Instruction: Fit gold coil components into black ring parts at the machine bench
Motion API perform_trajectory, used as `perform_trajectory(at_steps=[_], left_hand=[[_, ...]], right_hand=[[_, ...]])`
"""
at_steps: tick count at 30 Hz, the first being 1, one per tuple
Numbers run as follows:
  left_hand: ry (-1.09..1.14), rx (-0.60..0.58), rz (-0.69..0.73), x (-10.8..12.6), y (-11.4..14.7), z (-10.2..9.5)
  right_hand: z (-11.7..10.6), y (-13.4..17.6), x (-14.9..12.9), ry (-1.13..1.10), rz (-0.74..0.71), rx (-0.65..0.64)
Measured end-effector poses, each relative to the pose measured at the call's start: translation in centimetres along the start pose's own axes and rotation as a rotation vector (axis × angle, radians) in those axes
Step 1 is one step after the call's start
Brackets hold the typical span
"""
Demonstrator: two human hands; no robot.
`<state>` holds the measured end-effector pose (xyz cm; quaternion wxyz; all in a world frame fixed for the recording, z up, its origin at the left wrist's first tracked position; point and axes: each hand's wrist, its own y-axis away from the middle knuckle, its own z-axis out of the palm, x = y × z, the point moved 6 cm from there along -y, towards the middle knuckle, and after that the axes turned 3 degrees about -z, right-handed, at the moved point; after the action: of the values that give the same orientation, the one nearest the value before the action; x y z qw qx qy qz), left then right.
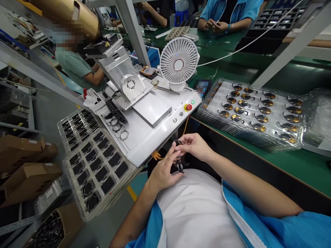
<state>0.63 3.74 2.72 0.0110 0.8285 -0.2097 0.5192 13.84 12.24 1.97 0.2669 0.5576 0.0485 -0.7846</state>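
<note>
Both of my hands meet in front of my white shirt, close to the machine's front edge. Between my fingertips is a small round black part [178, 142] with coppery marks, partly covered by fingers. My right hand [193, 146] is closed, pinching it from the right by thumb and forefinger. From the left, my left hand [165, 168] curls its fingers against the same part. A black ring-shaped piece [180, 167] shows lower down, between my left thumb and fingers. Its full shape is hidden.
The white machine [152, 137] has a red stop button [189, 107] and a fan [178, 62] on top. Left lies a tray [104, 151] of black parts. Round discs with flex cables fill a clear tray [248, 125] at right. Co-workers sit behind; cardboard boxes [31, 179] stand left.
</note>
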Motion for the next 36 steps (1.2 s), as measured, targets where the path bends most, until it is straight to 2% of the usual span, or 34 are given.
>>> perform_trajectory(at_steps=[2, 4, 10, 13, 16, 20, 26, 30, 36], left_hand=[[0.058, -0.007, -0.007, -0.1, 0.0, 0.0], [0.176, 0.033, 0.009, -0.2, 0.1, -0.3], [0.613, 0.409, -0.013, -2.1, 0.3, -2.5], [0.712, 0.501, -0.068, -3.2, 0.3, -2.5], [0.747, 0.526, -0.113, -3.9, 0.4, -2.0], [0.725, 0.555, -0.108, -4.1, 0.6, -1.8], [0.712, 0.621, -0.104, -4.0, 0.7, -2.1], [0.694, 0.627, -0.066, -4.1, 0.7, -2.1], [0.661, 0.659, -0.138, -4.9, 1.1, -1.9]], right_hand=[[-0.2, 0.1, 0.3, -0.034, 0.0, 0.011], [-0.3, 0.2, 0.4, -0.082, 0.01, 0.037], [0.8, 1.2, 0.1, -0.124, 0.098, 0.04], [2.4, 1.7, 0.3, -0.142, 0.187, -0.003], [3.9, 2.1, 0.4, -0.18, 0.201, 0.002], [4.9, 2.3, -0.2, -0.158, 0.071, 0.054], [5.4, 2.5, -0.5, -0.026, -0.035, 0.069], [5.4, 2.4, -0.2, 0.022, -0.052, 0.055], [5.5, 2.1, 0.4, -0.018, -0.036, 0.044]])
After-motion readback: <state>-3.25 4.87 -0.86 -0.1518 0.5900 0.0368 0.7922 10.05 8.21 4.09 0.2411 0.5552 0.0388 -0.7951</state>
